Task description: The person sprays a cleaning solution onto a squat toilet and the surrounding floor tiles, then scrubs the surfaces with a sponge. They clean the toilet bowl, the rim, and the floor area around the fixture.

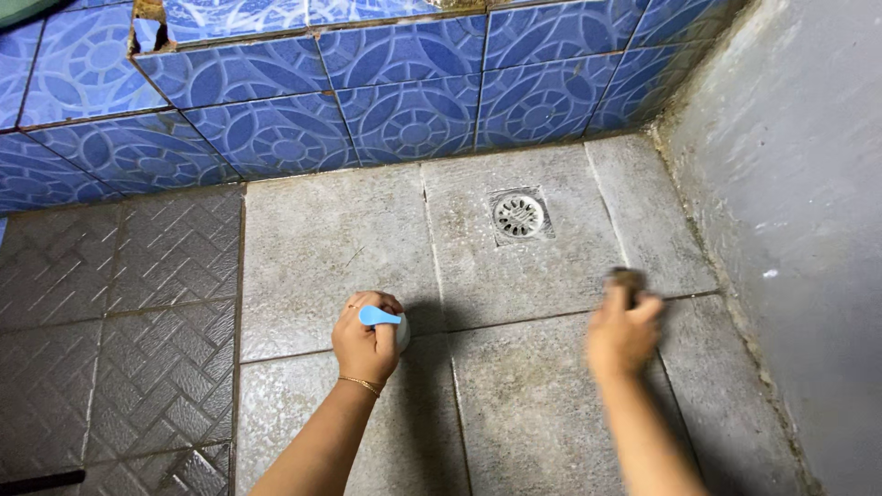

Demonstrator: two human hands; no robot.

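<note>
While a blue-nozzled bottle is gripped in the closed left hand over the floor tiles, a blurred dark brush is clasped by the right hand near the drain; scrubbing seems underway, and firm strokes along the grout are judged needed next.

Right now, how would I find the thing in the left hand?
Start at the round drain in the grey floor. Go down and left to the left hand. It grips a white bottle, the only thing with a light blue nozzle.
</note>
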